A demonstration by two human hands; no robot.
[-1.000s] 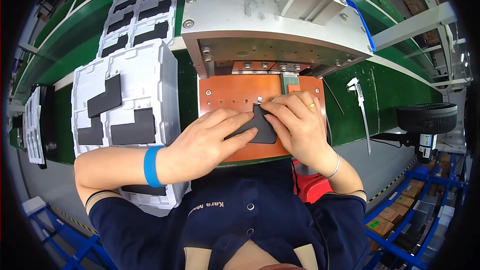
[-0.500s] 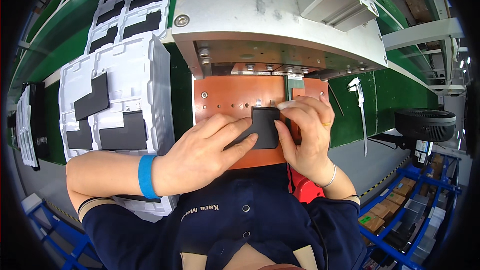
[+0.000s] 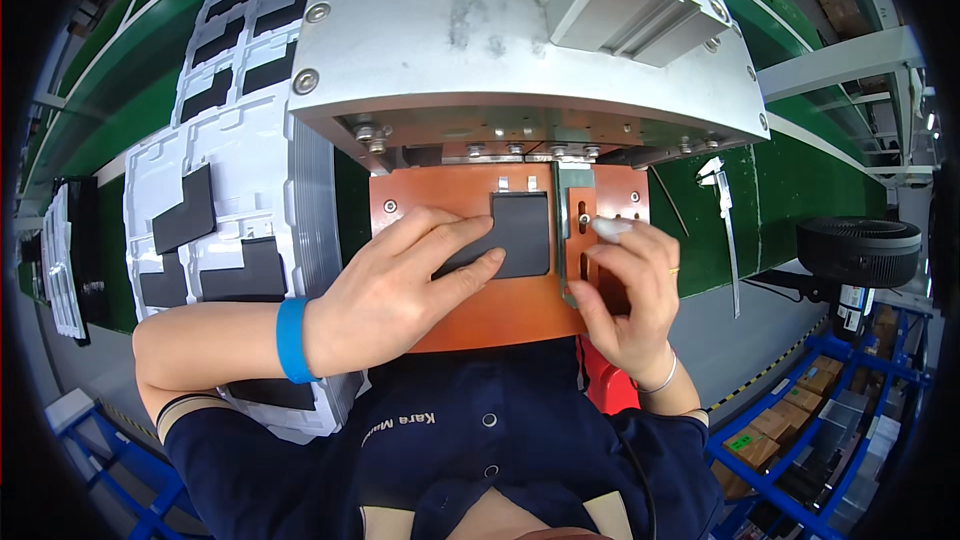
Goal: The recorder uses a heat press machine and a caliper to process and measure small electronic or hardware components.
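A thin black L-shaped piece [image 3: 520,238] lies flat on the orange plate [image 3: 485,317], its upper edge close to two small metal tabs. My left hand [image 3: 400,265] holds it at the left, with index finger and thumb pressed on it and part of it hidden beneath them. To the piece's right runs a greenish metal strip [image 3: 562,270] beside an orange slotted block [image 3: 581,215] with screws. Over that block is my right hand [image 3: 635,285], its thumb and fingers apart and curved, fingertips at the block and strip, nothing between them.
A large metal press housing [image 3: 520,50] overhangs the plate's far edge. Stacked white trays [image 3: 230,175] with black L-shaped pieces stand at the left. A caliper [image 3: 725,215] lies on the green bench at right, with a black fan [image 3: 858,250] beyond it.
My right hand has left the black piece's right edge and moved right to the slotted block, uncovering the strip. My left hand stays on the piece. The whole view has shifted slightly.
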